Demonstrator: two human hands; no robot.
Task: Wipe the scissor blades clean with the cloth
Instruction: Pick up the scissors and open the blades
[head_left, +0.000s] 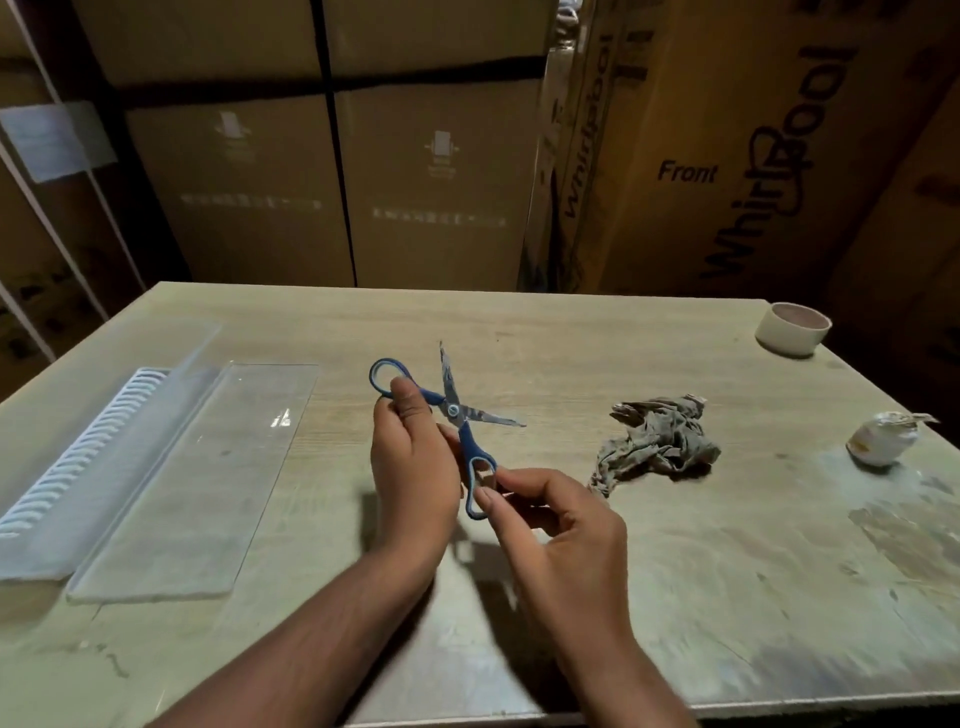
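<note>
While the scissors (451, 415) are held up over the middle of the table (571, 332), spread wide into an X, the blades point away from the person: one almost straight up and away, the other out to the right, toward the cloth (657, 441). Both blades look smeared with pale grime. The pivot sits just beyond the left hand (413, 467), whose fingers curl round the upper blue loop and the shank under it. The right hand (550, 525) pinches the lower loop between thumb and fingertips, nearer the person.

The cloth lies crumpled on the table, apart from the scissors and untouched, to the right of the right-pointing blade tip and a little nearer the person than that tip. The right hand is the closer of the two to it; I judge that it would let go of its loop and reach right for the cloth, leaving the left hand to hold the scissors. Wiping has not begun.

Farther right stand a small white jar (880, 439) and, at the far corner, a white cup (792, 327). At left lie a clear sheet (208, 467) and a white ribbed rack (78, 447).
</note>
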